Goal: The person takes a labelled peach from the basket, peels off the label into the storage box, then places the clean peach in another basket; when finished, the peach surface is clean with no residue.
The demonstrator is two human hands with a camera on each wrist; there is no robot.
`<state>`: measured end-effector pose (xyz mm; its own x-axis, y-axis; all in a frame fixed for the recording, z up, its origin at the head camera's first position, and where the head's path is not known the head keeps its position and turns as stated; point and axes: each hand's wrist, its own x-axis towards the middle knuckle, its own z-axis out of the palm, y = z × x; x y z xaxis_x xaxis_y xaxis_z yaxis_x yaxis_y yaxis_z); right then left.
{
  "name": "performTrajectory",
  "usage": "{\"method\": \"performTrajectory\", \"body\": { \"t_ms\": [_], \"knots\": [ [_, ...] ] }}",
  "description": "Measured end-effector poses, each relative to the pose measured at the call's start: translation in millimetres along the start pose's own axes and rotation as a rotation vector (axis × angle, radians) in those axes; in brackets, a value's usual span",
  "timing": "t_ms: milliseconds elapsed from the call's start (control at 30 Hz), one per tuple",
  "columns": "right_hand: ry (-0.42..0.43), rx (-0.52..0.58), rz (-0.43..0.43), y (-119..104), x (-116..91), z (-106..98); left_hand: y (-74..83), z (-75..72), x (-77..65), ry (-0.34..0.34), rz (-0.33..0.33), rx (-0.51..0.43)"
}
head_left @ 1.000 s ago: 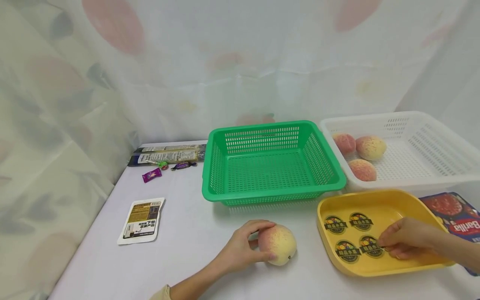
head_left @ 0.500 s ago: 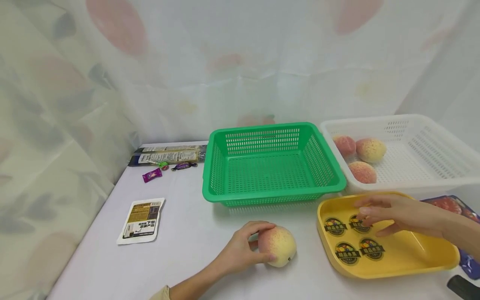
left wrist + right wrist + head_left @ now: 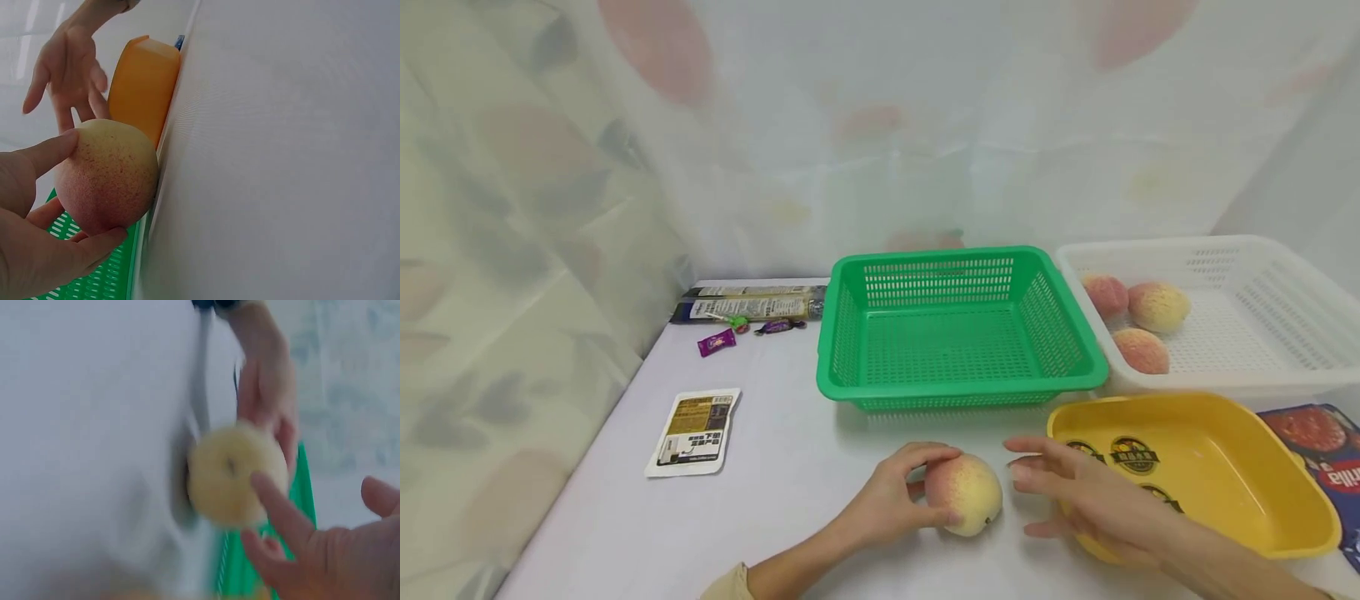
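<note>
A yellow peach with a red blush (image 3: pixel 966 495) rests on the white table. My left hand (image 3: pixel 898 496) grips it from the left, thumb on the near side and fingers on the far side; the left wrist view shows the same peach (image 3: pixel 112 175) between thumb and fingers. Just to its right, my right hand (image 3: pixel 1093 500) hangs with spread fingers, apart from the peach in the head view and holding nothing visible. Behind that hand stands a yellow tray (image 3: pixel 1225 467) with round fruit-label stickers (image 3: pixel 1133 454) in it, partly hidden by the hand. The right wrist view is blurred.
A green basket (image 3: pixel 962 389) stands behind the peach. The white basket (image 3: pixel 1262 381) at the right holds several peaches (image 3: pixel 1159 307). A Barilla pack (image 3: pixel 1318 442) lies at far right; a white-edged pouch (image 3: pixel 695 433), candies (image 3: pixel 717 342) and long packets (image 3: pixel 752 308) lie left.
My right hand has lifted away from the stickers in the yellow tray and moved left toward the peach, its fingers spreading. The left hand stays on the peach. The head view has shifted slightly.
</note>
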<state>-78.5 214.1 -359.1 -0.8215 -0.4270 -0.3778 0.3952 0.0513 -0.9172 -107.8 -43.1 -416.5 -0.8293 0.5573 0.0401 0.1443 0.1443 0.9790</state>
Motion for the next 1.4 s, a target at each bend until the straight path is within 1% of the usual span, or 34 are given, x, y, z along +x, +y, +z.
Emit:
{"method": "performTrajectory", "body": {
  "t_ms": [100,167,233,433,600,800,900,1000,1067,1133,1200,1267,1300,1333,1400],
  "knots": [
    [0.059,-0.042,-0.021,13,1,18,1.9,-0.1,0.9,-0.004,-0.004,0.008],
    [0.09,-0.073,-0.025,20,3,24,2.7,-0.3,1.3,-0.005,-0.001,0.014],
    [0.11,-0.067,-0.031,26,6,28,2.8,-0.2,1.4,-0.003,0.001,0.022],
    [0.137,-0.006,-0.059,35,21,36,0.8,-0.1,0.4,-0.006,0.009,0.03],
    [0.181,0.006,-0.072,38,32,42,0.6,0.4,-0.3,-0.003,0.03,0.024],
    [0.202,0.007,-0.081,41,36,45,0.7,-0.2,-0.6,-0.009,0.032,0.042],
    [0.202,0.008,-0.09,41,36,44,2.4,-5.1,0.2,-0.025,0.02,0.056],
    [0.208,0.005,-0.09,42,36,43,10.5,-17.4,1.8,-0.046,0.008,0.059],
    [0.217,-0.001,-0.087,44,37,43,20.4,-30.4,2.2,-0.062,0.018,0.035],
    [0.225,-0.003,-0.085,45,37,43,32.6,-45.8,1.6,-0.053,0.066,-0.009],
    [0.226,-0.001,-0.083,46,36,43,43.3,-63.2,-0.2,-0.021,0.124,-0.071],
    [0.223,0.009,-0.086,46,36,43,51.6,-81.5,-2.3,0.056,0.171,-0.103],
    [0.222,0.014,-0.088,46,36,43,54.2,-90.6,-2.9,0.109,0.186,-0.109],
    [0.219,0.019,-0.09,46,36,43,55.6,-99.7,-3.3,0.17,0.185,-0.108],
    [0.214,0.026,-0.095,46,37,43,55.8,-116.2,-3.2,0.294,0.16,-0.089]
  ]
}}
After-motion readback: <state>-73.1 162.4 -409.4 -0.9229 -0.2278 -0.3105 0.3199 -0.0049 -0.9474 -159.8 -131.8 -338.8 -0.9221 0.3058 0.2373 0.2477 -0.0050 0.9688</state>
